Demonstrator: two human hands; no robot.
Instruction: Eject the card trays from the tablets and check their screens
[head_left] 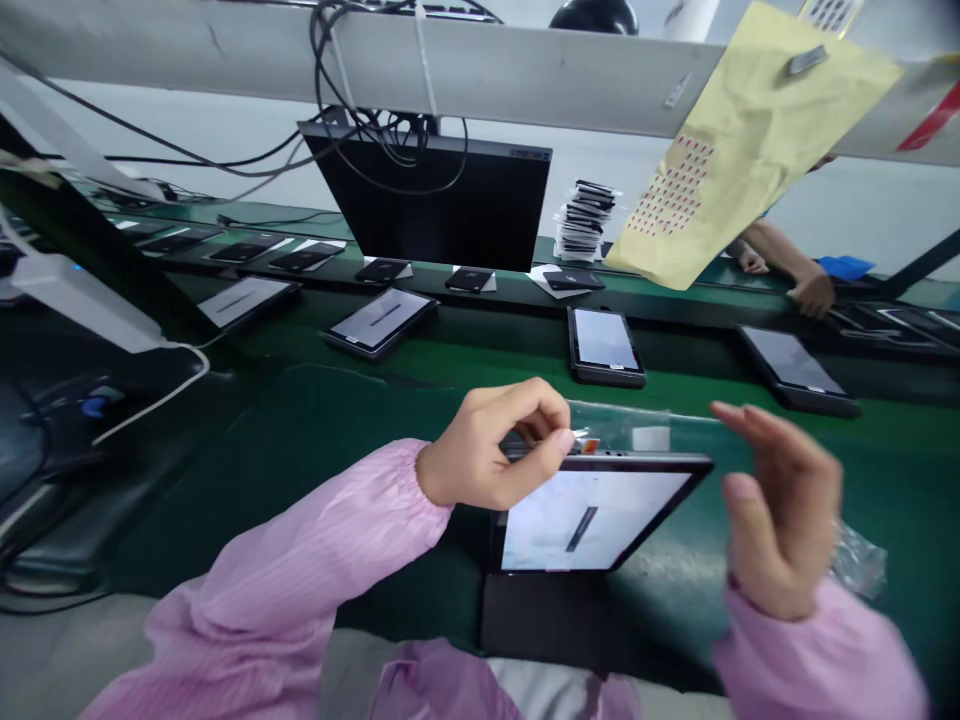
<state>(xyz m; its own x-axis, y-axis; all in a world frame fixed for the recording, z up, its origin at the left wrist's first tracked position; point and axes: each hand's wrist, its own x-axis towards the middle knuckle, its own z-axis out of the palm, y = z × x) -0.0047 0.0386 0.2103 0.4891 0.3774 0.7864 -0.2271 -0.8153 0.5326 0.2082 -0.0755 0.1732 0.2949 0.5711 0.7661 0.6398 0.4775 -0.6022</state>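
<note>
A tablet [596,520] with a lit, mostly white screen stands tilted up in front of me, a black flap beneath it on the table. My left hand [499,440] is at the tablet's top edge, thumb and forefinger closed in a pinch. A small shiny bit shows at those fingertips, too small to name. Just behind the edge lies a clear plastic bag [626,428] with a white label and an orange spot. My right hand [784,510] is in the air to the right of the tablet, slightly blurred, thumb and fingers apart, holding nothing.
Several tablets, such as one at centre [606,345], lie along the green bench. Behind them are a dark monitor [442,195], black booklets [470,280] and a stacked pile [585,220]. Crumpled plastic [859,560] is at right. Yellow paper [750,140] hangs overhead. Another person's hand [812,292] shows beyond.
</note>
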